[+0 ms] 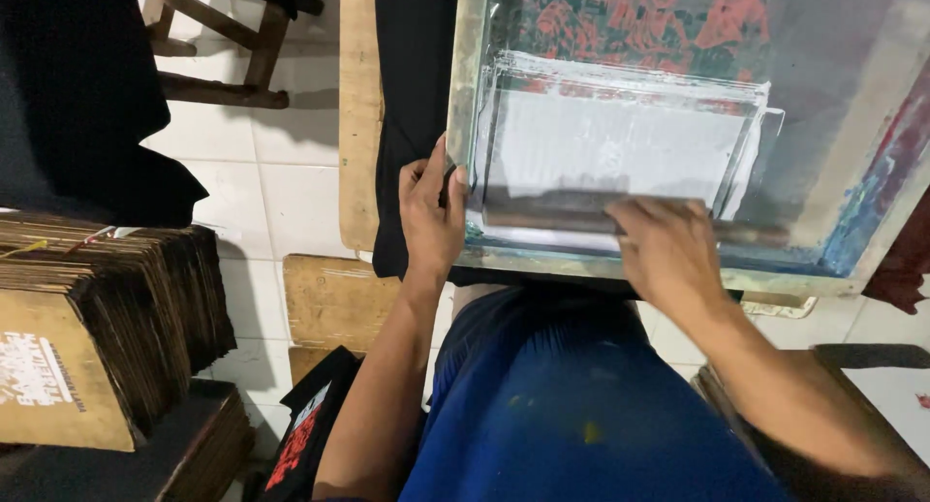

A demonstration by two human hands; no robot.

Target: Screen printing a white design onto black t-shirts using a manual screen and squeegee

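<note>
A: What is the left hand (431, 216) doing?

B: It grips the near left corner of the frame (465, 105). The thumb hooks over the inner edge and the fingers curl round the outside, closed on the wood.

A: And the right hand (668, 255)?

B: It lies on the squeegee (562, 219), a long dark bar across the near end of the screen (620, 143). The fingers are bent over the handle and pressed down. Whether they wrap right round it I cannot tell; the underside is hidden.

A: Where does the squeegee sit?

B: Just inside the near rail of the frame, running left to right, with pale ink on the mesh beyond it and red stains further up.

A: What is under the frame?

B: A black cloth (412, 95) shows at its left, lying on a wooden board (358, 114).

A: Anything else about?

B: A stack of brown cards (107, 318) stands at the left, well apart from the hands, and a wooden stool (223, 47) stands on the white tiles beyond.
</note>
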